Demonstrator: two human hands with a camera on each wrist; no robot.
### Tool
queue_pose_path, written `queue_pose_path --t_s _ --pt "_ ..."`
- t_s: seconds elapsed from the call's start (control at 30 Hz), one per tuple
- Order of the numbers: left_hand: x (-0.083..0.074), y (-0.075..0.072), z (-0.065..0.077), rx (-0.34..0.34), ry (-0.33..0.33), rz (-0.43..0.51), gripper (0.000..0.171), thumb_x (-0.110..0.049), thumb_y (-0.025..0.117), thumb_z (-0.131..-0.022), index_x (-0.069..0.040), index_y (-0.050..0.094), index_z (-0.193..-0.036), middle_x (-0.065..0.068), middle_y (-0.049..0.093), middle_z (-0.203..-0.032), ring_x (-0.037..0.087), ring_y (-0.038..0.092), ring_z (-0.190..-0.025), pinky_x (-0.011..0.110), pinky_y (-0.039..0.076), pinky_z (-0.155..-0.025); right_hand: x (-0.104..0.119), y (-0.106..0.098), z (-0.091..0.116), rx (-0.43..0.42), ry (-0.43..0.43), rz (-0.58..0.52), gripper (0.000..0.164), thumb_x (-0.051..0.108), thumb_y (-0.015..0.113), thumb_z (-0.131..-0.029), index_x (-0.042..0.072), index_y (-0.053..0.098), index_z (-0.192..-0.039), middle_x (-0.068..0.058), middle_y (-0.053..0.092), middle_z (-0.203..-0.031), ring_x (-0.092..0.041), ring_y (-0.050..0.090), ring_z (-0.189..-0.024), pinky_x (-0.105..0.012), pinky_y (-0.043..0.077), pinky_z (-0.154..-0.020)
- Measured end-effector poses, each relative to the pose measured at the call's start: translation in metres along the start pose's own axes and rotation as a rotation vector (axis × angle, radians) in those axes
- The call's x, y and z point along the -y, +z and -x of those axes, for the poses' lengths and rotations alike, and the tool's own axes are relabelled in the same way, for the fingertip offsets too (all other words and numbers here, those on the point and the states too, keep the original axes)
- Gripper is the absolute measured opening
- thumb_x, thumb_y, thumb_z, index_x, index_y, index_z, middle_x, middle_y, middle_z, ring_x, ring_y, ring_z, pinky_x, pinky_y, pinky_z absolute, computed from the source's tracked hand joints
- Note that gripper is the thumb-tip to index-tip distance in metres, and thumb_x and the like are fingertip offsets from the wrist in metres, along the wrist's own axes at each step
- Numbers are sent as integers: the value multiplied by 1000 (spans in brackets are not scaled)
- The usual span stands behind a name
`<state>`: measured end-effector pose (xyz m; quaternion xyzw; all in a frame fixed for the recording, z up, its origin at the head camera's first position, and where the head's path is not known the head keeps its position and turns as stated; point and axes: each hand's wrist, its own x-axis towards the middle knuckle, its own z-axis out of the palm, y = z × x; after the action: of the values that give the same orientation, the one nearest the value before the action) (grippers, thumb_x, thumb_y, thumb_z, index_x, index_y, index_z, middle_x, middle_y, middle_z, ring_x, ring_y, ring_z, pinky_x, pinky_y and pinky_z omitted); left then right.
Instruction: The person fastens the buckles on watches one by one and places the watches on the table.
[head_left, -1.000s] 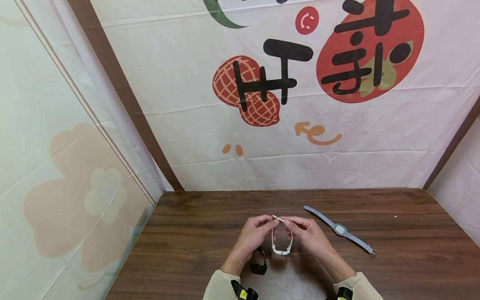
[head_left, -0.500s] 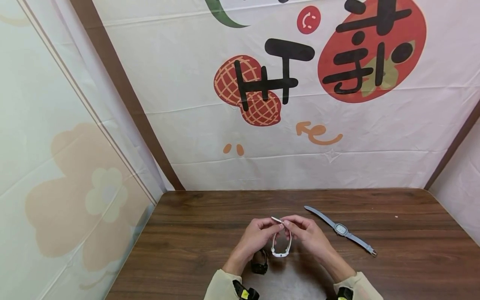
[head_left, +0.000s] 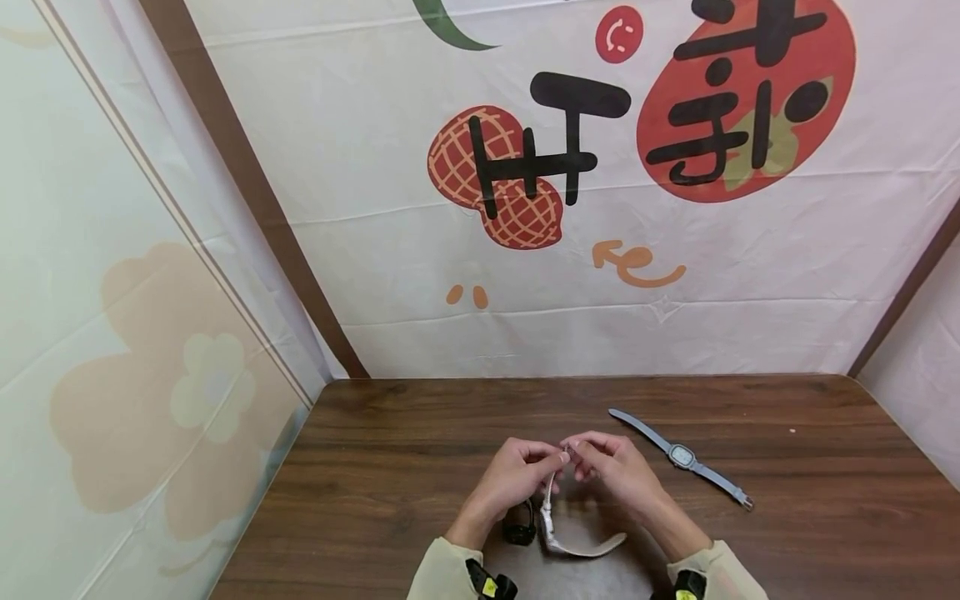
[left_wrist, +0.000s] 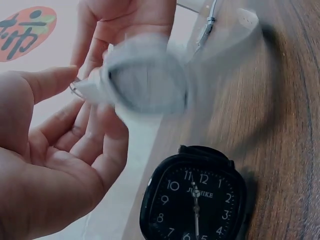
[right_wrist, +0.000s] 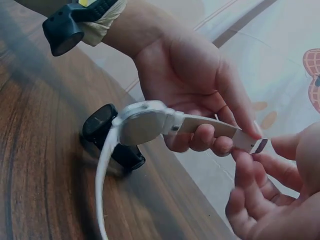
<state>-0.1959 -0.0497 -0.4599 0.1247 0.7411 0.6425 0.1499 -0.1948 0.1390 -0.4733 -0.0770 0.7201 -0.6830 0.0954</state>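
Note:
A white wristwatch (head_left: 548, 521) hangs unfastened between the hands, one strap half curving loose to the right. My left hand (head_left: 513, 475) pinches the buckle-end strap between thumb and fingers. In the right wrist view the back of the watch case (right_wrist: 142, 127) faces the camera, and the metal buckle (right_wrist: 261, 145) lies at the fingertips of both hands. My right hand (head_left: 618, 475) holds the buckle with thumb and forefinger. Motion blurs the watch in the left wrist view. A black wristwatch (left_wrist: 195, 200) with a squarish dial rests on the table below the left hand.
A light blue wristwatch (head_left: 681, 456) lies stretched out on the wooden table (head_left: 375, 467) to the right of the hands. A printed white cloth (head_left: 360, 250) hangs behind the table, and another cloth (head_left: 150, 400) stands along its left side.
The white watch's closed loop has come apart at the buckle. Its free strap half has dropped down and to the right, while both hands have stayed almost in place.

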Motion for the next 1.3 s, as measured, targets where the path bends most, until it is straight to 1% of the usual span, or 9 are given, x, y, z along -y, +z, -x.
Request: queue_pose_path --t_s 0.13,0.3,0.37,0.5,0.63,0.83,1.0,1.1,1.3 --pt "-3 -1 0 12 -5 67 29 -18 66 -96 9 71 -103 18 71 -80 15 67 -64 27 56 -60 3 -5 0 -44 20 -7 33 20 61 -98 -8 65 -115 -14 66 -89 -18 64 -72 -29 55 -68" --pt "-6 -7 0 -59 7 125 27 -18 64 -97 7 69 -108 19 72 -87 20 72 -73 36 60 -68 5 -17 3 -23 46 41 39 25 61 -99 -9 63 -117 -13 64 -91 -19 64 -77 -29 54 -68" --pt "-7 -11 -1 -96 -1 157 29 -19 63 -98 7 68 -109 17 72 -87 18 72 -73 37 60 -70 2 -23 5 47 45 82 41 27 60 -99 -9 63 -118 -17 66 -97 -23 65 -84 -31 56 -70" --pt "-9 -17 -3 -172 -11 235 30 -20 63 -98 7 67 -112 14 72 -87 15 72 -73 33 60 -70 -8 -25 11 287 7 108 44 25 55 -102 -11 55 -128 -26 65 -112 -35 65 -99 -39 57 -81" --pt "-10 -22 -4 -235 -1 275 32 -21 63 -98 7 67 -113 14 73 -90 16 72 -77 30 60 -71 -13 -16 15 497 -40 43 49 17 54 -102 -11 41 -140 -32 63 -119 -37 66 -105 -39 57 -86" --pt "-10 -27 -4 -312 -1 274 34 -25 62 -99 4 67 -114 15 72 -93 17 73 -80 30 60 -72 -16 -5 18 610 -65 -92 67 5 62 -95 -7 24 -150 -41 55 -124 -24 67 -107 -29 52 -93" --pt "-11 -31 -4 -351 -2 300 34 -26 62 -99 4 67 -112 7 73 -87 16 73 -81 34 60 -76 -17 1 19 672 -81 -191 75 -2 62 -92 -7 16 -151 -47 50 -123 -28 64 -112 -30 52 -96" --pt "-11 -32 -4 -362 1 321 33 -25 62 -99 5 67 -111 5 73 -85 16 73 -80 36 60 -78 -19 3 18 701 -108 -228 76 -4 62 -91 -6 15 -151 -42 56 -117 -25 64 -109 -28 52 -94" --pt "-11 -36 -4 -383 -3 327 32 -25 62 -99 4 67 -112 9 73 -87 15 72 -78 31 60 -74 -24 1 16 723 -98 -332 76 -8 60 -90 -7 13 -150 -12 61 -110 -20 68 -98 -31 55 -87"
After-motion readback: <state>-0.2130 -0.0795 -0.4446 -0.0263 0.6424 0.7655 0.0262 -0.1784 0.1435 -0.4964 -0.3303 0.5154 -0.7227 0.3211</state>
